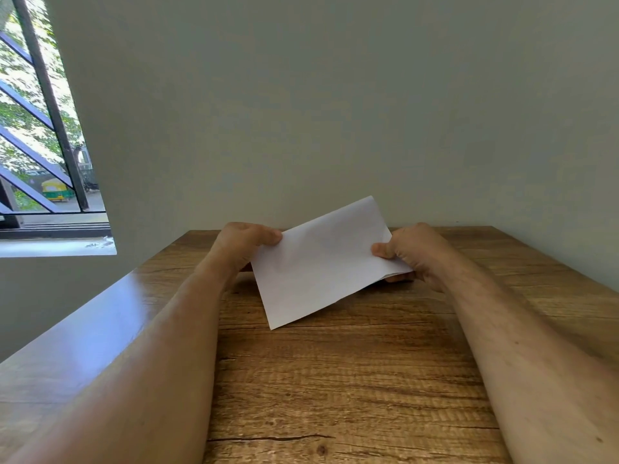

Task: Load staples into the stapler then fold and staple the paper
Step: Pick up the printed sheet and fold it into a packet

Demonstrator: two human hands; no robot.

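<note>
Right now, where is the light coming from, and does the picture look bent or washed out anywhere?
In the head view, daylight enters through the barred window at left; it puts a pale glare on the wooden table along its left edge. The wide lens bows the window bars and table edges. The folded paper, pinched by the left hand and the right hand, looks sharp.

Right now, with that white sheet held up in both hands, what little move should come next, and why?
Probably lower the paper onto the table and press the crease flat. The left hand and right hand pinch its opposite ends in the air; it looks doubled at the right edge, and no stapler is in view.
</note>
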